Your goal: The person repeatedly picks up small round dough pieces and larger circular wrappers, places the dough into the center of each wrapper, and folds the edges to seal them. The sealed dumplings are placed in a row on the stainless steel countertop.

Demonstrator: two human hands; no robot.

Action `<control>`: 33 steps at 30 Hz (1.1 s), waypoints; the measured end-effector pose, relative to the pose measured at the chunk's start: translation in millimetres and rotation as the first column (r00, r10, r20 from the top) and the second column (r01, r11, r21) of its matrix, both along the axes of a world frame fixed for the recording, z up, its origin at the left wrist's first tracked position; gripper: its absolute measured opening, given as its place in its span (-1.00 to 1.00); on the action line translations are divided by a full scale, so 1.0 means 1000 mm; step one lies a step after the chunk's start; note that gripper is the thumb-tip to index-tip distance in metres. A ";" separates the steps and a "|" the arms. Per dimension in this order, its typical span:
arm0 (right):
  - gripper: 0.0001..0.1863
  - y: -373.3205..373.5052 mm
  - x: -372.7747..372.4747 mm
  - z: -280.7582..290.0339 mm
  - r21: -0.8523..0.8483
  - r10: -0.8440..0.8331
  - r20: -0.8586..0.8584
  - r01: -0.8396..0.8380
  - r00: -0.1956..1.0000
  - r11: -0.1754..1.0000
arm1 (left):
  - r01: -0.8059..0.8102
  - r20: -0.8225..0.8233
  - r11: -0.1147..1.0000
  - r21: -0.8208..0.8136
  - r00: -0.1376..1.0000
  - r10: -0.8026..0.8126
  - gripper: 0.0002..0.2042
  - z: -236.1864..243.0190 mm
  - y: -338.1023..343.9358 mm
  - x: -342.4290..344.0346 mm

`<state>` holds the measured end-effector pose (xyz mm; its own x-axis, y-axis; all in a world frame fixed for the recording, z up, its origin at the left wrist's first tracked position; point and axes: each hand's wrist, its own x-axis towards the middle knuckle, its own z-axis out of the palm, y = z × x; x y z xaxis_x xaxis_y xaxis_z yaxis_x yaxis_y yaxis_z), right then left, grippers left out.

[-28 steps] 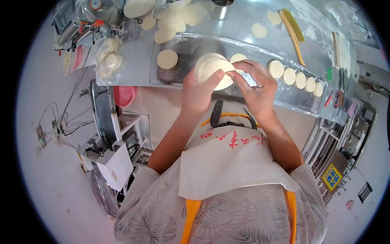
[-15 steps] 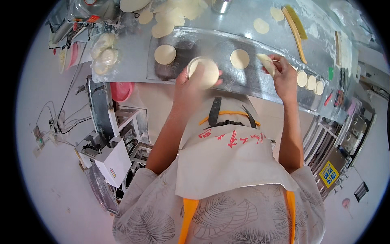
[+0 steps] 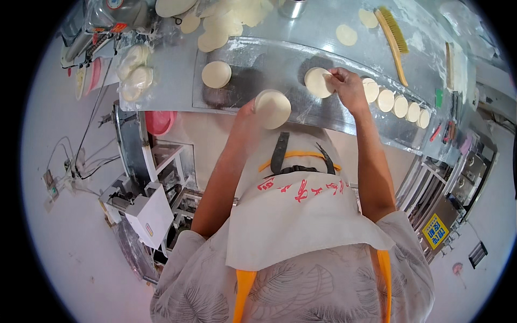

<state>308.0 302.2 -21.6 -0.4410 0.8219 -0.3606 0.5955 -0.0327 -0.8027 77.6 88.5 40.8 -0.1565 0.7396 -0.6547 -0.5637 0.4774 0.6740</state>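
Dough rounds (image 3: pixel 216 74), laid out in places over a broad metal table (image 3: pixel 167 70). Along the near side of that, a long dark metal panel (image 3: pixel 269 59); cannot tell whether set in or simply laid on top. Beyond the panel, a loose heap of thin dough sheets (image 3: pixel 237 21) toward upper left and a wooden-handled brush (image 3: pixel 395 40) toward upper right.

Partway along, judging by the layout: done, a row of five short piles (image 3: pixel 400 106) side by side at right; remaining, a thick stack (image 3: pixel 273 109) held up and not yet put down.

Left hand (image 3: pixel 249 114), bare and blurred, grasping that stack from its left side, near the front edge of the table. Right hand (image 3: pixel 349 86) farther out over the panel, thumb and fingers pinching the right edge of a single round (image 3: pixel 319 82), beyond and to the right of the stack. Cannot tell whether resting on another beneath. At far left of the panel, more dough, well apart from both hands.
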 end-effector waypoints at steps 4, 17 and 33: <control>-0.72 0.000 -0.008 -0.035 -0.216 -0.131 -0.133 0.100 0.982 0.971 | -0.039 0.108 0.999 0.003 0.993 0.039 -0.63 0.022 0.007 0.000; -0.70 -0.046 -0.040 0.095 0.172 -0.018 -0.244 0.062 0.970 0.983 | 0.147 -0.094 0.964 0.223 0.987 -0.129 -0.53 0.044 0.011 0.000; -0.70 -0.096 -0.046 0.172 0.791 0.288 -0.182 -0.034 0.940 0.611 | 0.148 -0.042 0.901 0.407 0.989 -0.143 -0.49 0.076 0.017 0.014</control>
